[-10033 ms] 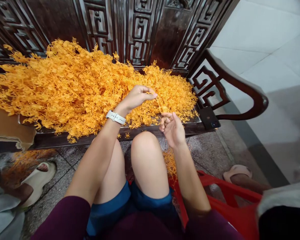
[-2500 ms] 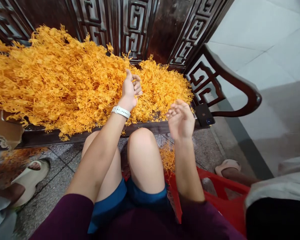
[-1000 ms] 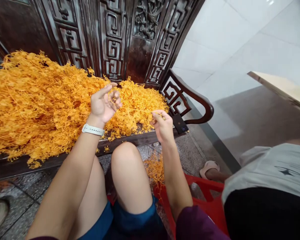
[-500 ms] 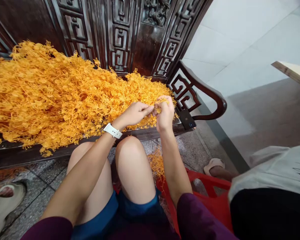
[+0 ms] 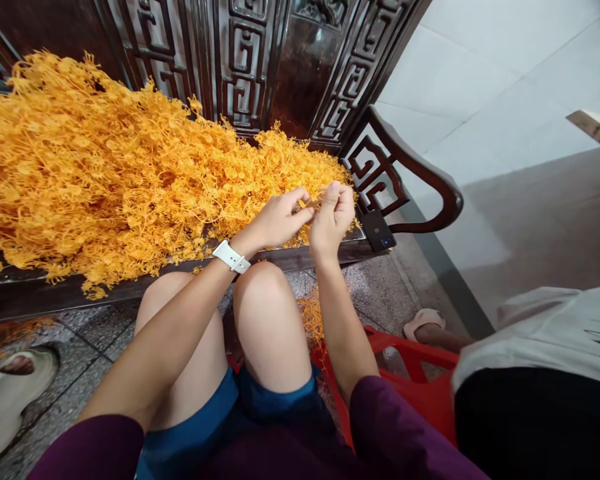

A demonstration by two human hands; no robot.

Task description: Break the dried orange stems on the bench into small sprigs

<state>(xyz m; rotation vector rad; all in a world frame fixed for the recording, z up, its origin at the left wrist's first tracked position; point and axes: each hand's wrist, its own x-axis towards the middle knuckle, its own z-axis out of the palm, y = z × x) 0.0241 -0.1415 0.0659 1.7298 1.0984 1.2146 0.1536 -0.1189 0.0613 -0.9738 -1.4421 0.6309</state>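
Note:
A large heap of orange, branching plastic-like sprigs (image 5: pixel 130 173) covers the seat of a dark wooden bench (image 5: pixel 60 300). Above its right end my two hands are close together. My right hand (image 5: pixel 333 220) is closed, thumb upward, around a small orange sprig that its fingers mostly hide. Beside it my left hand (image 5: pixel 280 219), with a white watch (image 5: pixel 231 257) on the wrist, has thumb and index tips apart near the right fingers. I make out nothing held in the left; its other fingers are curled under, partly hidden.
A black phone (image 5: pixel 377 231) lies at the bench's right end, beside the curved armrest (image 5: pixel 430 180). Loose orange sprigs (image 5: pixel 313 317) lie on the floor below. A red plastic stool (image 5: pixel 420 393) is at right, near another person's pale clothing (image 5: pixel 555 333) and sandalled foot (image 5: pixel 425 323).
My left thumb and index have parted from their pinch. The right hand has turned with its thumb upward, and the orange strands over its fingers no longer show. The view has shifted slightly.

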